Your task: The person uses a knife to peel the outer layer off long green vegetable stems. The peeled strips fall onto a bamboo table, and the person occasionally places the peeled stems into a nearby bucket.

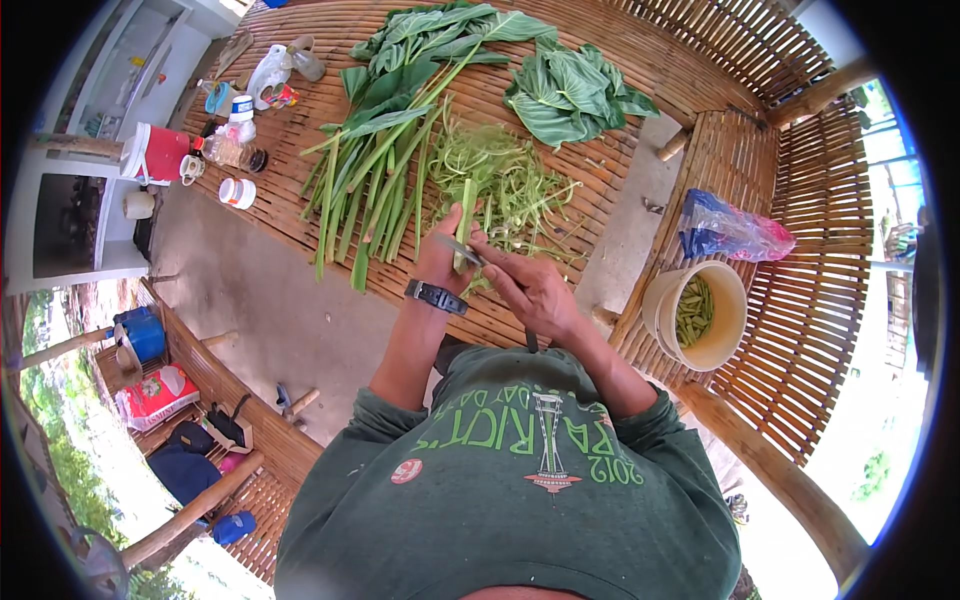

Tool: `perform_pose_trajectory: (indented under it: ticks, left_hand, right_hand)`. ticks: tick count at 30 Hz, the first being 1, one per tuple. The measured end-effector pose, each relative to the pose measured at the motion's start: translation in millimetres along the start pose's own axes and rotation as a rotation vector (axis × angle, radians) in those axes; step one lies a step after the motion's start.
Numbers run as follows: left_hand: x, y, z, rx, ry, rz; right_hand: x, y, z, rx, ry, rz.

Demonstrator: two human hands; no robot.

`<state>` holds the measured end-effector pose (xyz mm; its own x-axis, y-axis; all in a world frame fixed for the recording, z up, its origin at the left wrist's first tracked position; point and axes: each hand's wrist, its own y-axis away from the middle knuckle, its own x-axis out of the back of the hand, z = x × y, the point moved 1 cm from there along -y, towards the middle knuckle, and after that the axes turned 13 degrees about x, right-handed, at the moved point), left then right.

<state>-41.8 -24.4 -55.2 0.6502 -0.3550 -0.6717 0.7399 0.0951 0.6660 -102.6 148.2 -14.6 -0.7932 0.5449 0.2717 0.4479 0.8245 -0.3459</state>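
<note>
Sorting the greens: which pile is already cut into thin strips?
The shredded pile just beyond the hands; the stalks left of it are whole, and the leaves lie uncut.

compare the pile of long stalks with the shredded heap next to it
The stalks are long, whole and thick, lying roughly side by side with leaves still on their far ends. The shreds are thin, curly strips in a loose tangle, paler green and leafless. Both are green plant material lying on the bamboo table.

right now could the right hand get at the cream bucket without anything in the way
Probably yes, once freed. The bucket sits open-topped on the bamboo bench to the person's right, with nothing between it and the right hand. That hand is gripping a knife against a green stalk.
</note>
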Motion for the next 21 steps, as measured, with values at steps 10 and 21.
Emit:
perform_pose_trajectory:
  ticks: [10, 21]
  left_hand:
    - [3, 10, 1, 0.133, 0.023, -0.252]
    - [21, 11, 1, 0.118, 0.042, -0.392]
  right_hand:
    - [85, -27, 18, -0.238, -0.175, 0.634]
    - [83, -30, 20, -0.31, 0.073, 0.298]
